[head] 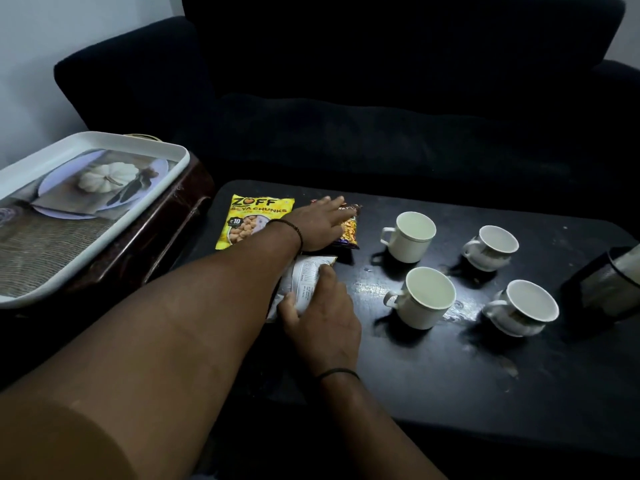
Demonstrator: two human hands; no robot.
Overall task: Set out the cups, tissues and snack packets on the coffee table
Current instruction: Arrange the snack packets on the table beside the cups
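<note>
Head view, white packet (304, 282) lengthwise front-to-back (back side up), right hand (322, 313) gripping

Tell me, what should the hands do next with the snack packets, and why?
Probably the right hand should lay its white snack packet flat on the black coffee table, in the bare spot below the yellow soya chunks packet. Its fingers curl round that packet, while the left hand lies flat on the dark orange packet.
</note>
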